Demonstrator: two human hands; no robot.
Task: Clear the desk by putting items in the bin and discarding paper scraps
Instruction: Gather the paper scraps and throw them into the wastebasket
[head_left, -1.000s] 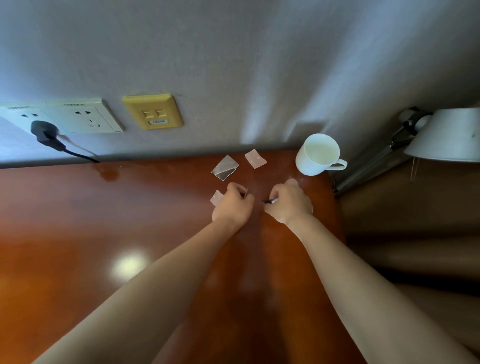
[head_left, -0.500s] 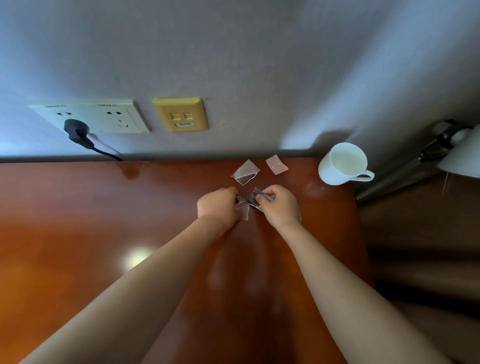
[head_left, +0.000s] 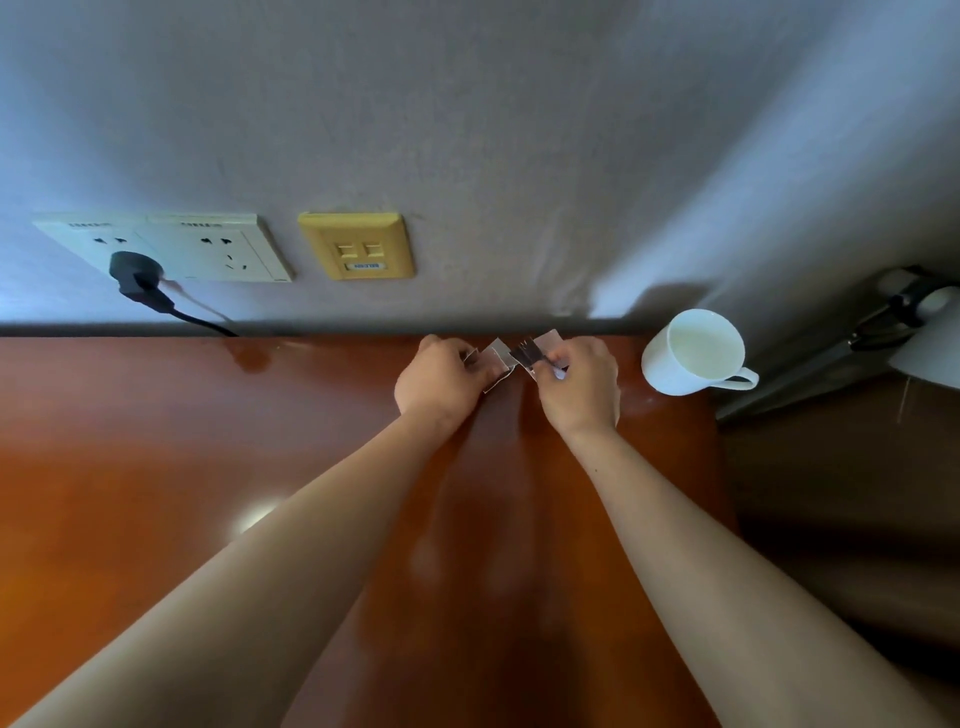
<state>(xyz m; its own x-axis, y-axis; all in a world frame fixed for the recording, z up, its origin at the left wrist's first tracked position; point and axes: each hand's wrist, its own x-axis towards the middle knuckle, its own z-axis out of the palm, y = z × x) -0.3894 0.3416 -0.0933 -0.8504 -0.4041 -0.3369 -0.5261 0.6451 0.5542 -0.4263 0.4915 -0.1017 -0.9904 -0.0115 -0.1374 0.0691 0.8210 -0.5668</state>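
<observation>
Small pale paper scraps (head_left: 497, 364) lie at the back of the reddish wooden desk (head_left: 156, 441), close to the wall. My left hand (head_left: 441, 379) has its fingers curled on the scraps from the left. My right hand (head_left: 582, 382) pinches a small dark, shiny scrap (head_left: 525, 353) just right of them. A further pale scrap (head_left: 548, 340) shows behind my right fingers. Both hands nearly touch. No bin is in view.
A white mug (head_left: 693, 353) stands at the desk's back right corner. A lamp (head_left: 924, 343) hangs past the desk's right edge. On the wall are white sockets (head_left: 208, 247) with a black plug (head_left: 137, 278) and a yellow plate (head_left: 356, 245).
Both hands have moved back toward the wall, onto the two scraps that lay there. The right hand still holds its dark scrap.
</observation>
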